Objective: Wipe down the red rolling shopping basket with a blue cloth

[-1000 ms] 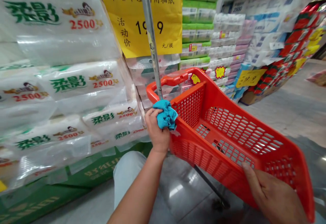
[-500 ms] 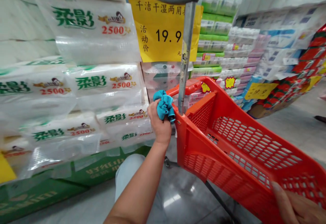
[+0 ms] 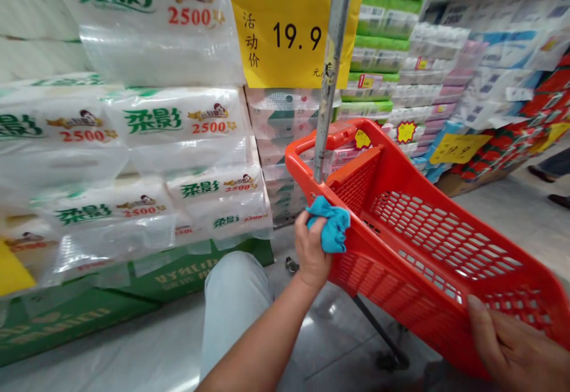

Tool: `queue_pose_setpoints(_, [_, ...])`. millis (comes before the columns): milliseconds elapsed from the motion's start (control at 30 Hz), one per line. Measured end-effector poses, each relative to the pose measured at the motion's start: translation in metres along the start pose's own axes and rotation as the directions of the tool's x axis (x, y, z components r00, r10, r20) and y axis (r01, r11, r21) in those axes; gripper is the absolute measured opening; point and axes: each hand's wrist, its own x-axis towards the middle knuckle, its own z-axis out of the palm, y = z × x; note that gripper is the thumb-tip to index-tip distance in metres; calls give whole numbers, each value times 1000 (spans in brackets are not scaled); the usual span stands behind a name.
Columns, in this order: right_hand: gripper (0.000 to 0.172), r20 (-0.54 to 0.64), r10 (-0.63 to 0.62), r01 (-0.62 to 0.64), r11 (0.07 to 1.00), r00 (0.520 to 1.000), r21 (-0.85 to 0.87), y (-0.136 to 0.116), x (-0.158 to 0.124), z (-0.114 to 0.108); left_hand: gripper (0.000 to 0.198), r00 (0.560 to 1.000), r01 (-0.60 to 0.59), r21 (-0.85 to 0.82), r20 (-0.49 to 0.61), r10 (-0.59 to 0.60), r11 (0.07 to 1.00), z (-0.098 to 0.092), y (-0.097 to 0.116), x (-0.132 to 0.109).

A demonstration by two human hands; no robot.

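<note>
Tightly, the left hand [image 3: 312, 249] closes on a crumpled blue cloth [image 3: 329, 224], pressing it against the rim of a red plastic shopping basket [image 3: 307, 178]. The right hand [image 3: 512, 350] spreads wide and grips the basket's near wall, thumb inside. Just beyond stand white plastic-wrapped tissue packs [image 3: 173, 125] beneath a yellow price sign [image 3: 285, 24].

My left hand [image 3: 310, 249] clutches a blue cloth [image 3: 328, 224] against the rim of the red shopping basket [image 3: 374, 273]. My right hand [image 3: 512, 344] rests on its lower edge, beside stacked tissue packs [image 3: 173, 125] and a yellow sign [image 3: 285, 24] reading 19.9.
</note>
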Motion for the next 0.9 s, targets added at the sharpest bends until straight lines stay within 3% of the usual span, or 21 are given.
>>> queue_pose_setpoints(67, [57, -51, 54, -56, 997, 997, -50, -8, 1, -1, 42, 996, -40, 4, 82, 40, 999, 1, 3, -31])
queue_pose_setpoints(133, [58, -91, 103, -110, 990, 991, -85, -19, 4, -4, 42, 994, -28, 8, 103, 27, 1000, 2, 2, -45])
queue_pose_setpoints(333, [58, -95, 147, -157, 981, 985, -117, -49, 21, -17, 52, 995, 84, -1, 49, -84, 996, 16, 12, -29])
queue_pose_setpoints(433, [59, -131, 136, -154, 978, 982, -143, -54, 24, -19, 47, 994, 14, -21, 110, -12, 1000, 16, 18, -41])
queue_pose_setpoints(567, [62, -120, 175, -192, 970, 977, -150, -56, 24, -20, 45, 990, 0, -18, 139, 2, 1000, 3, 3, -56])
queue_pose_setpoints(667, [62, -86, 189, -198, 973, 978, -114, -62, 27, -24, 53, 994, 87, -6, 70, -87, 996, -3, -7, -41])
queue_pose_setpoints(833, [60, -85, 182, -193, 970, 980, -146, -75, 32, -29, 56, 980, 198, -62, -14, -199, 978, 0, -6, 8])
queue_pose_setpoints(900, [58, -83, 154, -165, 975, 985, -148, -79, 33, -29, 53, 962, 269, -93, -16, -271, 959, 2, -12, 8])
